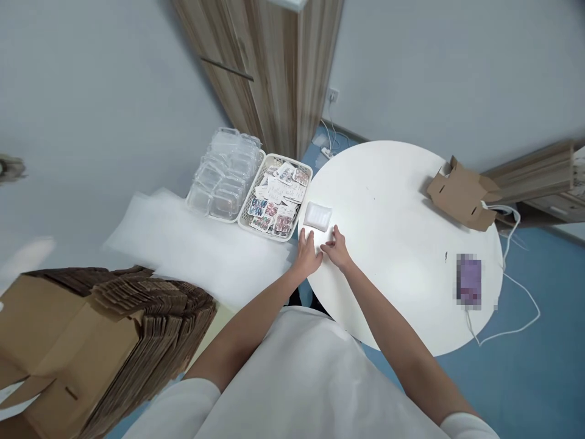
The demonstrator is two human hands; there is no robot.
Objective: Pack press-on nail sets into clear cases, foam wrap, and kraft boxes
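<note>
Your left hand and right hand are sitting just on the near side of the white packet, each hand's fingers standing apart; whether any fingertip is touching it, I cannot tell. The round white table is bearing the packet. To the packet's left, a basket is holding printed cards. Well to its right, a brown carton is lying.

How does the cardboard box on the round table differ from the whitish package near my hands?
The cardboard box is brown; the package is whitish. The box is much larger than the package. The box shows flaps and slots; none show on the package. Both are on the round table.
</note>
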